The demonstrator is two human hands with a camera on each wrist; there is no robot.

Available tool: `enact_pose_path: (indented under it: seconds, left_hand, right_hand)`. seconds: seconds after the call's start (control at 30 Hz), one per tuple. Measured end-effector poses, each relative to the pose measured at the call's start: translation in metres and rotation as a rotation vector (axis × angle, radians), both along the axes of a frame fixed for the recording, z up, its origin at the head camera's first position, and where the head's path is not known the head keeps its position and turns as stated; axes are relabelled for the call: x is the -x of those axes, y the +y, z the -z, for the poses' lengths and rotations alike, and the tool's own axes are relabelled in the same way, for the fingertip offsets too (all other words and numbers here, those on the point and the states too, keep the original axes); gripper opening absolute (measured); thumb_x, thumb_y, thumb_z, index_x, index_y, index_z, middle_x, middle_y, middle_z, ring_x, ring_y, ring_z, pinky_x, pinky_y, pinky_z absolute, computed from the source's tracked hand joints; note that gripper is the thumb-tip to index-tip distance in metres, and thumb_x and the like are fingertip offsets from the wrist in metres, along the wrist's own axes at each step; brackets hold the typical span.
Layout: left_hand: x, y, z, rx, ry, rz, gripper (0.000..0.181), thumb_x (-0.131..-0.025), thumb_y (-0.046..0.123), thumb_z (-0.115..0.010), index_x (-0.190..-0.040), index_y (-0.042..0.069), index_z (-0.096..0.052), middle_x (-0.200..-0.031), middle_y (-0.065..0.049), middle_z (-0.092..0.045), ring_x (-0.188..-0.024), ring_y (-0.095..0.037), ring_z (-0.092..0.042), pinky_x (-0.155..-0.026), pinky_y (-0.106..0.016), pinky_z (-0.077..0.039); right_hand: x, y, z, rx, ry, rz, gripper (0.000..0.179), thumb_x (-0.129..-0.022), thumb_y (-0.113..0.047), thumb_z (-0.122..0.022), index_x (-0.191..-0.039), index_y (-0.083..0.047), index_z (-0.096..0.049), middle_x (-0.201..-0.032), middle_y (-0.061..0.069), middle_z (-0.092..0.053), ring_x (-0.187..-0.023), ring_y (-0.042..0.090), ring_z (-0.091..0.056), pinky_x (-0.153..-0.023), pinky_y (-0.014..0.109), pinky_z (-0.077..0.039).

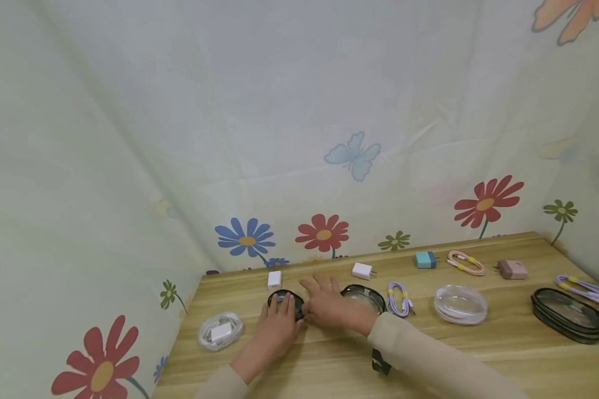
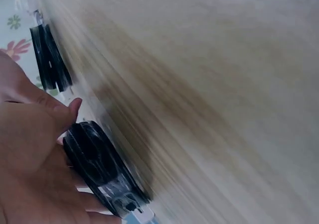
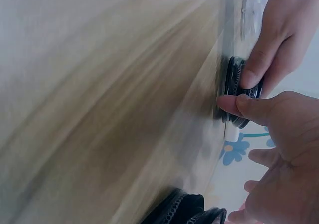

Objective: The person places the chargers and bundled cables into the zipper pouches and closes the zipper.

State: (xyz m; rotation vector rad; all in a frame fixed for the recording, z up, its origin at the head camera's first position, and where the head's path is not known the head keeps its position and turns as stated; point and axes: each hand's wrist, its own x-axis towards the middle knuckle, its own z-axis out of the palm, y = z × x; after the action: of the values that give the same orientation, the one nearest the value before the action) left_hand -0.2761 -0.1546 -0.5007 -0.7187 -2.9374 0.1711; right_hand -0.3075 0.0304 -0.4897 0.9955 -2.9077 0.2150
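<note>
Both hands are at a small round black zip case [image 1: 297, 302] on the wooden table, left of centre in the head view. My left hand [image 1: 279, 328] lies over it with fingers across its top; in the right wrist view, the left thumb presses its zipped side. From the right, my right hand [image 3: 291, 144] pinches at the zipper edge with thumb and forefinger, its other fingers spread loosely. The zipper pull is hidden by those fingertips. In the left wrist view the black case [image 2: 94, 154] stands close along the left fingers.
Nearby are another black case [image 1: 371, 292], a lilac cable [image 1: 399, 299], and white chargers [image 1: 274, 279]. A clear case [image 1: 219, 342] holds a white charger at left. Rightward lie a clear case [image 1: 460, 305], blue charger [image 1: 424, 259], pink charger [image 1: 513, 270] and larger black case [image 1: 569, 316].
</note>
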Motion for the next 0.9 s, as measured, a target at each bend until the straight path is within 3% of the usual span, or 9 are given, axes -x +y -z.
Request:
enact_pose_path:
  seconds: [0.1, 0.23, 0.47, 0.67, 0.8, 0.9]
  left_hand:
    - [0.001, 0.002, 0.001, 0.035, -0.005, 0.003, 0.068, -0.102, 0.045, -0.059, -0.147, -0.004, -0.047, -0.151, -0.02, -0.048, -0.136, -0.049, -0.044, -0.106, -0.062, -0.041]
    - [0.001, 0.001, 0.004, 0.073, 0.048, 0.021, 0.054, -0.102, 0.035, -0.061, -0.143, 0.002, -0.055, -0.146, -0.017, -0.054, -0.132, -0.047, -0.05, -0.103, -0.06, -0.045]
    - [0.002, 0.0, 0.003, 0.032, 0.06, 0.019, 0.051, -0.1, 0.033, -0.064, -0.141, 0.002, -0.057, -0.145, -0.017, -0.055, -0.131, -0.047, -0.051, -0.1, -0.06, -0.047]
    - [0.013, -0.007, -0.007, -0.17, -0.067, 0.027, 0.066, -0.094, 0.04, -0.072, -0.147, 0.006, -0.052, -0.152, -0.021, -0.044, -0.135, -0.053, -0.041, -0.098, -0.067, -0.043]
    - [0.026, -0.012, -0.017, -0.196, -0.175, 0.091, 0.065, -0.092, 0.04, -0.076, -0.147, 0.014, -0.053, -0.15, -0.022, -0.044, -0.133, -0.055, -0.039, -0.094, -0.067, -0.045]
    - [0.036, -0.013, -0.021, -0.216, -0.204, 0.091, 0.065, -0.083, 0.043, -0.083, -0.138, 0.016, -0.062, -0.138, -0.024, -0.049, -0.119, -0.054, -0.045, -0.084, -0.061, -0.052]
  right_hand:
    - [-0.003, -0.001, 0.0, -0.009, -0.014, 0.005, 0.011, -0.099, -0.034, -0.067, -0.096, -0.032, -0.078, -0.161, 0.011, -0.036, -0.148, 0.047, -0.024, -0.108, 0.075, -0.025]
    - [-0.003, 0.0, 0.002, -0.008, 0.015, 0.05, 0.01, -0.095, -0.033, -0.07, -0.088, -0.033, -0.077, -0.158, 0.01, -0.04, -0.146, 0.046, -0.028, -0.107, 0.074, -0.027]
    - [-0.002, 0.002, 0.005, 0.03, 0.025, 0.046, 0.009, -0.095, -0.032, -0.071, -0.091, -0.03, -0.078, -0.155, 0.01, -0.043, -0.145, 0.046, -0.029, -0.107, 0.076, -0.027]
    - [-0.003, 0.003, 0.005, 0.019, 0.033, -0.017, 0.012, -0.099, -0.035, -0.067, -0.099, -0.031, -0.078, -0.156, 0.01, -0.042, -0.144, 0.046, -0.03, -0.104, 0.077, -0.029]
    - [-0.005, 0.002, 0.006, 0.016, 0.049, -0.017, 0.011, -0.099, -0.036, -0.068, -0.097, -0.032, -0.078, -0.156, 0.01, -0.042, -0.145, 0.046, -0.03, -0.104, 0.076, -0.029]
    - [-0.006, 0.002, 0.007, 0.054, 0.038, -0.009, 0.01, -0.098, -0.034, -0.069, -0.096, -0.03, -0.078, -0.154, 0.012, -0.043, -0.144, 0.047, -0.03, -0.103, 0.077, -0.03]
